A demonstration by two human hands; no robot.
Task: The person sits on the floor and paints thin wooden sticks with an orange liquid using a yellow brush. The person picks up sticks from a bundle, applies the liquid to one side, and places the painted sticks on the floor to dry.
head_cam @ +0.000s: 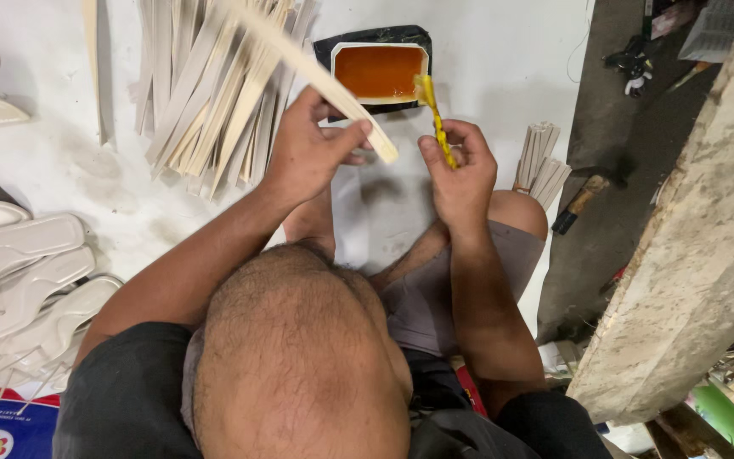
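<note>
Fingers of the left hand (307, 153) are closed around one long, pale cream flat strip (316, 76), which slants up and away from the hand, its near end sticking out past the thumb. Those of the right hand (460, 174) are pinched tight on the thin handle of a yellow, glue-stained brush (435, 119), whose bristle end reaches the near right corner of the rectangular tray of orange-brown glue (380, 72) with its white rim and black wrapping. That tray sits on the white floor sheet (486, 51), just beyond both hands. Left of the tray lies a broad fanned pile of pale cream strips (206, 102). Right of the tray and nearer the person, beside the right knee, rests a small bundle of short cream strips (541, 161). Far left of the tray, stacked white shoe insoles (23, 272) overlap one another. Well right of the tray, a wooden-handled tool (579, 204) lies on the dark floor beside a rough concrete slab (698, 246).
</note>
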